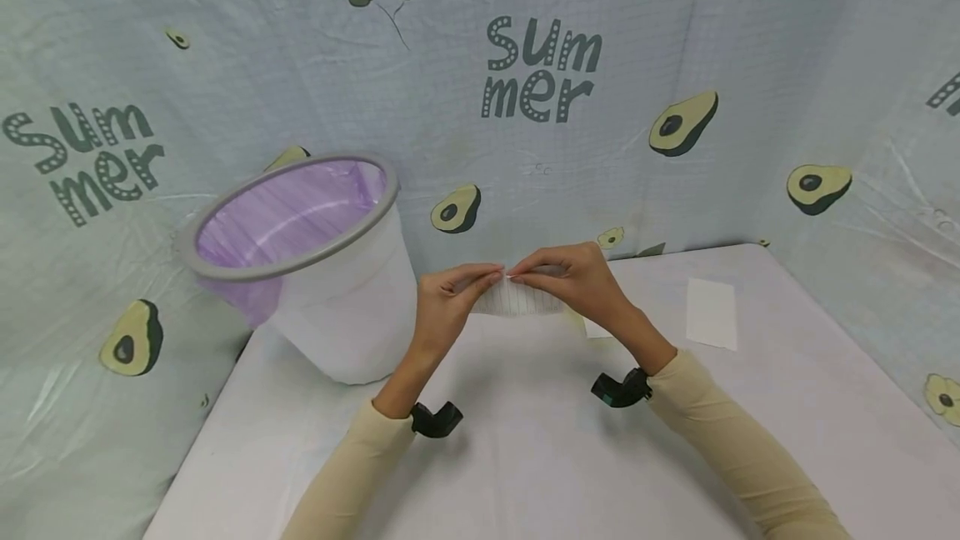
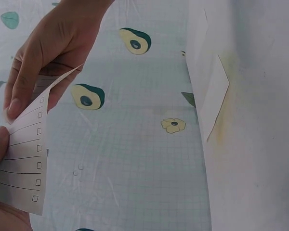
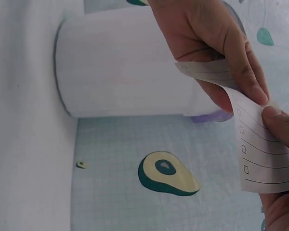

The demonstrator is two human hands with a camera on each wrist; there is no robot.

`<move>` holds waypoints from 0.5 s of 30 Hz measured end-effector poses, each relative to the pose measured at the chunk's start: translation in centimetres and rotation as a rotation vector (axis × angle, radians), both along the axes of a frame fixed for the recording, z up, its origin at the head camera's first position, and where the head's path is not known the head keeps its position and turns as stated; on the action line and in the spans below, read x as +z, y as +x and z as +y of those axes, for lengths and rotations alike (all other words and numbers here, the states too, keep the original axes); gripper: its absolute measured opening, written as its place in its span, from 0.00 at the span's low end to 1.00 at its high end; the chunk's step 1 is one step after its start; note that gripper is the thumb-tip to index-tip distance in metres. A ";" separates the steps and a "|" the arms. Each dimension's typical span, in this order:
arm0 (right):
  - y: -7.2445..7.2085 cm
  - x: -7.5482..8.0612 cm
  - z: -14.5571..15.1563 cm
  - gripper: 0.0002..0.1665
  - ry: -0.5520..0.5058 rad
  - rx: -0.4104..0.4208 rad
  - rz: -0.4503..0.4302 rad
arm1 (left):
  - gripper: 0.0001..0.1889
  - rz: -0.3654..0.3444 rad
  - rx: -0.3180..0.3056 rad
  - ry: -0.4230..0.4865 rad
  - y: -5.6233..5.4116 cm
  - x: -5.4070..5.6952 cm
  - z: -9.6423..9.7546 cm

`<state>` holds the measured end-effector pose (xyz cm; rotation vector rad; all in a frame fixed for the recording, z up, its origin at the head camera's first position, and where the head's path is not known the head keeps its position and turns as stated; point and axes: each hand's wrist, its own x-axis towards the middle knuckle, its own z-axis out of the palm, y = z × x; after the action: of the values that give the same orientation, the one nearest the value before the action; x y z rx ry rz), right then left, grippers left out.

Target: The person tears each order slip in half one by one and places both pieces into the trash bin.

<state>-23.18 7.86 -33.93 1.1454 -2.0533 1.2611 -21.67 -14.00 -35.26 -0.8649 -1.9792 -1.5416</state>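
A white lined checklist sheet (image 1: 519, 300) with small square boxes down one edge hangs upright between both hands above the table. My left hand (image 1: 444, 307) pinches its top edge between thumb and fingers. Right beside it, my right hand (image 1: 581, 277) pinches the same edge, fingertips almost touching the left ones. In the left wrist view the paper (image 2: 26, 161) bends between the hands. The right wrist view has the sheet (image 3: 262, 151) curving, with one end behind the left hand's fingers (image 3: 245, 72). Whether it is torn at the pinch, I cannot tell.
A white bin (image 1: 352, 298) with a grey rim and purple liner (image 1: 292, 215) stands at the table's back left. One blank white paper (image 1: 711, 315) lies at the right; another (image 1: 596, 329) lies partly behind the right forearm. An avocado-print curtain (image 1: 540, 182) surrounds the table.
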 end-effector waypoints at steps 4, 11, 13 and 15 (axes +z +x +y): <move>0.1 0.0 -0.1 0.09 -0.017 0.008 -0.015 | 0.07 0.002 0.022 0.008 0.0 0.0 -0.2; 0.4 0.2 -0.3 0.11 -0.049 0.047 -0.091 | 0.07 0.024 0.061 0.035 -0.1 0.1 -1.1; 0.4 0.3 -0.3 0.13 -0.045 0.023 -0.120 | 0.07 0.021 0.059 0.035 0.0 0.2 -1.3; 0.5 0.3 -0.2 0.15 -0.043 -0.022 -0.156 | 0.07 0.011 0.056 0.039 0.1 0.3 -1.4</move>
<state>-22.63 7.67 -33.59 1.0312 -2.1328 1.4168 -21.58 -15.38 -34.92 -0.7933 -1.9427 -1.5352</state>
